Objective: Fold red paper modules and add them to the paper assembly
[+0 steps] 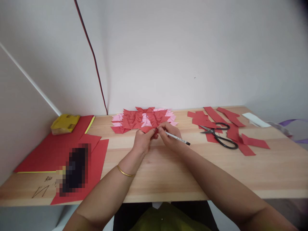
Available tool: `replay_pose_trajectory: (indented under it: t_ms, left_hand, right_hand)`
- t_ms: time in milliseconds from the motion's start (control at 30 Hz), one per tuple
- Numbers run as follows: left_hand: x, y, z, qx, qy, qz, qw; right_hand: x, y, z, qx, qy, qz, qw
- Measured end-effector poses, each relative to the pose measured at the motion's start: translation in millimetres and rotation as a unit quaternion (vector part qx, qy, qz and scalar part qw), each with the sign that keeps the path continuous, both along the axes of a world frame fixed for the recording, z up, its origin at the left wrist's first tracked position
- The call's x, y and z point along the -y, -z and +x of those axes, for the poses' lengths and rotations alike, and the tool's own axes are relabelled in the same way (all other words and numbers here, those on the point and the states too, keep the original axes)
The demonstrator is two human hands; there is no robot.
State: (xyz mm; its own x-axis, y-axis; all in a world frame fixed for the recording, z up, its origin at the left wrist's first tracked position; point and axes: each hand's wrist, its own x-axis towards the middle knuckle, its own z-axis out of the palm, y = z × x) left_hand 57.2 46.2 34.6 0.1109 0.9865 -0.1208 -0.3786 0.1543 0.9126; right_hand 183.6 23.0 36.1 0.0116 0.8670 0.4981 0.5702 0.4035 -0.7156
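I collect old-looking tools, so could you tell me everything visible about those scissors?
The scissors have two large, rounded black handle loops and short grey blades that look like metal. They lie open, loops apart and blades pointing left, on the right part of the wooden table, resting at least partly on pieces of red paper. Nobody is touching them.

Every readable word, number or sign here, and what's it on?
"310", as best I can read it: handwritten on the tabletop, front left.
Zigzag mark, N-like: drawn below it; not clearly a letter.
Partial mark beside the pixelated patch: unreadable.
White pen: print too small to read.
Yellow packet: dark print, too blurred to read.
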Motion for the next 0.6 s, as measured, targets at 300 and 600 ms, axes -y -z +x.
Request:
replay_pose_trajectory:
  t_ms: [300, 600]
  left_hand:
    - [-1.2, 1.4, -0.3, -0.002, 0.001, 0.006, 1.000]
    - [-1.4, 1.5, -0.7, 0.003, 0.008, 0.005, 1.000]
  right_hand:
    - [-1.0, 1.0, 0.6, 0.005, -0.012, -0.001, 1.000]
    - [1.1, -1.7, -0.7, -0.020, -0.010, -0.011, 1.000]
